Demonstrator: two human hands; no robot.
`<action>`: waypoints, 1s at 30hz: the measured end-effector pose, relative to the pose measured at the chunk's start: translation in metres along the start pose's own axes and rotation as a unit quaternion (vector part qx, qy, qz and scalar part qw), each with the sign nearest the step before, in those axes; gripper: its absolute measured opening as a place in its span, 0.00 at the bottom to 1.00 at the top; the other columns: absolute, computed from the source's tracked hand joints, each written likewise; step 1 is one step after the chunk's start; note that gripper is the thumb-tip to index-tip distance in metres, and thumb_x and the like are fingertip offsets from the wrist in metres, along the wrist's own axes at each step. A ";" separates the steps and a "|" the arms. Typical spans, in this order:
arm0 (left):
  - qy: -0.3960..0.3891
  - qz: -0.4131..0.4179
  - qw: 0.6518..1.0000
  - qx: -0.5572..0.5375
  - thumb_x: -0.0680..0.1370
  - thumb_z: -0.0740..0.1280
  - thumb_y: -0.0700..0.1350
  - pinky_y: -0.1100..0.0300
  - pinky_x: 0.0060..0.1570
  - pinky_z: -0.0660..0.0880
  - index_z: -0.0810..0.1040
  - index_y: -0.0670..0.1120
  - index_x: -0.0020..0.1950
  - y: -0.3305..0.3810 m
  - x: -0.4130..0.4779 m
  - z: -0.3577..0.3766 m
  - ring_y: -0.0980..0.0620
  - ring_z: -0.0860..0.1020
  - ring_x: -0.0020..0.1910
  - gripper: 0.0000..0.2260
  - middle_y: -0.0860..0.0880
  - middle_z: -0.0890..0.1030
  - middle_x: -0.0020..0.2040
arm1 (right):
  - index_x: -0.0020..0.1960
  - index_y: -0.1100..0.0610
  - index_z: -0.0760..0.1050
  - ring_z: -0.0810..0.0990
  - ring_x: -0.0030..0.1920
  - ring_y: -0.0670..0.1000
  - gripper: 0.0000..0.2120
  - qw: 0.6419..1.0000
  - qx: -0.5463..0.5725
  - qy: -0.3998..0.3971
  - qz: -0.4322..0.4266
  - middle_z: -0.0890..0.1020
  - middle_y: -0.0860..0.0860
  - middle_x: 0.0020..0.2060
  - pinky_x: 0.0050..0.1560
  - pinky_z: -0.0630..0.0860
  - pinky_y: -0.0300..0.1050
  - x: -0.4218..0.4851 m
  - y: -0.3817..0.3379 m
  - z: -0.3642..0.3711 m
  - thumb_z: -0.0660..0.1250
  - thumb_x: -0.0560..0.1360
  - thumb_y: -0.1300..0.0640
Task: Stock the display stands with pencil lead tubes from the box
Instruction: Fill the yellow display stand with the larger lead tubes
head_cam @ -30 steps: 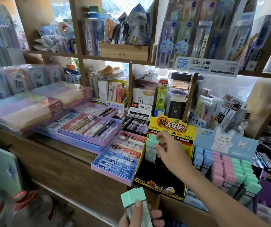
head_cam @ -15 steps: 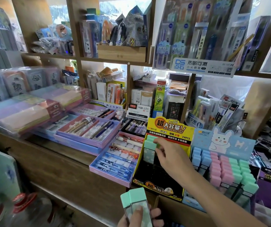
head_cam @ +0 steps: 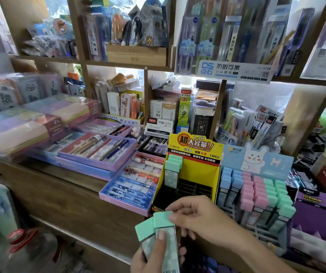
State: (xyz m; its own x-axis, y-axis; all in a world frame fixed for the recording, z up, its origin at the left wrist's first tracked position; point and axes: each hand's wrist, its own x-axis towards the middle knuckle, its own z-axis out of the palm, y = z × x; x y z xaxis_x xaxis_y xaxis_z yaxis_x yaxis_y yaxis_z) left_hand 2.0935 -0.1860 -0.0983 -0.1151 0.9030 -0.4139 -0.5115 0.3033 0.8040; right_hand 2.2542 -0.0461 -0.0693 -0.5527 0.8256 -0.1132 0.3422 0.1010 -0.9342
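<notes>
Pulled the right hand (head_cam: 201, 219) back from the yellow stand (head_cam: 199, 174), now pinching the next mint tube (head_cam: 161, 219) gripped in the left hand (head_cam: 153, 259). Leaves few tubes (head_cam: 173, 166) slotted top-left, most slots bare.

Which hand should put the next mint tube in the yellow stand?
Right. The right hand pinches the cap of a mint tube near the yellow stand; the left hand grips the tubes from underneath.

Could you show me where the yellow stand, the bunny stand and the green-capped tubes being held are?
yellow stand (head_cam: 194, 146), head view, on its printed header card.
bunny stand (head_cam: 253, 159), head view, on the rabbit picture.
green-capped tubes (head_cam: 162, 219), head view, on the front tube's mint cap.
</notes>
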 end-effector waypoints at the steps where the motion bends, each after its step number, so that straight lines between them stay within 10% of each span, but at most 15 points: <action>1: -0.024 -0.007 0.997 0.073 0.82 0.66 0.46 0.66 0.38 0.78 0.80 0.40 0.64 -0.006 0.009 0.000 0.56 0.87 0.47 0.14 0.50 0.88 0.54 | 0.55 0.53 0.83 0.80 0.34 0.51 0.07 1.000 0.014 -0.001 0.001 0.86 0.56 0.41 0.31 0.74 0.42 -0.001 0.001 0.002 0.74 0.78 0.55; 4: 0.071 -0.004 0.996 0.044 0.79 0.71 0.44 0.58 0.33 0.79 0.86 0.41 0.50 -0.012 0.033 0.021 0.47 0.87 0.37 0.08 0.44 0.88 0.39 | 0.54 0.55 0.82 0.81 0.34 0.49 0.08 0.999 0.031 0.009 0.004 0.86 0.59 0.43 0.30 0.74 0.41 -0.003 0.003 0.005 0.76 0.76 0.59; 7: 0.042 -0.101 0.990 -0.084 0.83 0.60 0.45 0.69 0.34 0.76 0.80 0.43 0.61 0.005 0.043 0.030 0.52 0.86 0.50 0.12 0.49 0.87 0.51 | 0.53 0.57 0.82 0.81 0.34 0.50 0.07 0.998 0.055 0.034 -0.002 0.84 0.63 0.42 0.30 0.75 0.41 -0.003 0.001 0.001 0.76 0.76 0.60; 9: 0.014 -0.034 0.997 -0.065 0.87 0.51 0.39 0.61 0.51 0.75 0.73 0.38 0.71 0.002 0.039 0.018 0.38 0.80 0.61 0.17 0.37 0.83 0.59 | 0.53 0.58 0.82 0.81 0.33 0.50 0.06 0.995 0.074 0.065 -0.012 0.85 0.61 0.39 0.30 0.75 0.41 -0.001 -0.001 -0.005 0.75 0.76 0.61; 13: 0.078 -0.015 0.996 -0.038 0.86 0.54 0.45 0.54 0.33 0.74 0.75 0.24 0.60 -0.004 0.046 0.033 0.37 0.75 0.34 0.23 0.33 0.79 0.30 | 0.53 0.57 0.82 0.81 0.33 0.51 0.06 0.982 0.078 0.165 -0.038 0.85 0.53 0.35 0.32 0.78 0.42 0.009 -0.011 -0.022 0.75 0.76 0.62; 30: 0.066 0.026 0.993 -0.093 0.85 0.60 0.41 0.53 0.25 0.80 0.78 0.34 0.52 -0.006 0.029 0.027 0.37 0.82 0.26 0.12 0.28 0.83 0.37 | 0.47 0.46 0.76 0.83 0.41 0.52 0.09 0.945 -0.140 0.268 -0.126 0.81 0.52 0.42 0.44 0.84 0.52 0.065 -0.015 -0.027 0.71 0.79 0.59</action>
State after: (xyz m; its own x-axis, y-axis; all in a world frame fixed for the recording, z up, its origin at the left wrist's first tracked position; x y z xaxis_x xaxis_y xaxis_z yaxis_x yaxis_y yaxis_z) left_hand 2.1164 -0.1539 -0.1038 -0.2508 0.8645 -0.4356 -0.6482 0.1843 0.7388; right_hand 2.2337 0.0211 -0.0539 -0.2041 0.9110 0.3585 0.4797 0.4123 -0.7746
